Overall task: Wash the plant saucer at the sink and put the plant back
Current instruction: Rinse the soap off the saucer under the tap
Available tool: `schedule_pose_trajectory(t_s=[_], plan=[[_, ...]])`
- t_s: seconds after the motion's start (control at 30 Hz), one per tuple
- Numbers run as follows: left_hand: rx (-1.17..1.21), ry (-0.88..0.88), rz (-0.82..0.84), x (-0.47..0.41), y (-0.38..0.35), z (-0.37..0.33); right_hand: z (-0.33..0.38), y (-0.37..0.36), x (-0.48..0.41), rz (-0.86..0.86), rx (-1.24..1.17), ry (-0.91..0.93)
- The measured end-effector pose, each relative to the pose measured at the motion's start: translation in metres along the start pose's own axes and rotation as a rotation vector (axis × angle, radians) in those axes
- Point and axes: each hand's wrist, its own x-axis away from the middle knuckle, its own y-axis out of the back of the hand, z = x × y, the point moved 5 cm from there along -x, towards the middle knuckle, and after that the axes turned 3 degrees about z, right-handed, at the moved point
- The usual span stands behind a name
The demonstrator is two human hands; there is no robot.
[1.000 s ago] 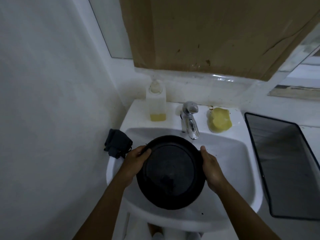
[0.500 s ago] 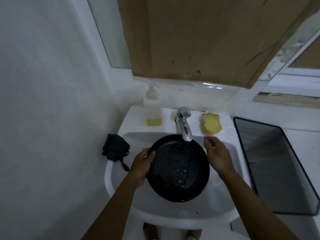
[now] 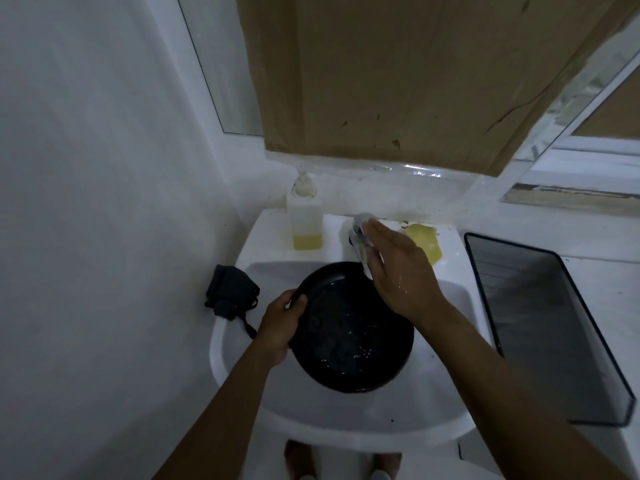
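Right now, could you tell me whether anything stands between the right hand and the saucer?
Nothing visible does. The right hand lies on the faucet, just above the far rim of the saucer; the left hand grips its left rim over the sink.

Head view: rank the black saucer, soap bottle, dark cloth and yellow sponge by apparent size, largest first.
1. Black saucer.
2. Soap bottle and dark cloth, too alike to rank.
3. Yellow sponge, though the right hand hides part of it.
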Motion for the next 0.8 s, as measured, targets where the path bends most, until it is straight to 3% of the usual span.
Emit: schedule_pose_trajectory(t_s=[0.13, 0.23, 0.37, 0.43, 0.53, 0.63, 0.8], plan=[[-0.011, 0.0, 0.002, 0.001, 0.002, 0.001, -0.001, -0.016, 0.023, 0.104, 0.061, 0.038], [-0.02, -0.001, 0.009, 0.002, 0.002, -0.001, -0.005, -0.017, 0.032, 0.028, -0.084, -0.018], [-0.049, -0.002, 0.006, 0.004, 0.005, -0.004, -0.037, -0.016, 0.077, -0.254, -0.308, -0.485], [-0.062, 0.012, 0.009, 0.006, 0.009, -0.005, -0.055, -0.032, 0.109, -0.179, -0.386, -0.733], [-0.087, 0.043, 0.001, 0.012, 0.018, -0.007, -0.062, -0.068, 0.134, 0.099, -0.699, -0.939], [-0.128, 0.062, 0.0, 0.018, 0.027, -0.007, -0.054, -0.083, 0.141, 0.163, -0.88, -1.002], [-0.156, 0.068, 0.0, 0.027, 0.031, -0.007, -0.051, -0.086, 0.144, 0.158, -0.898, -1.034]])
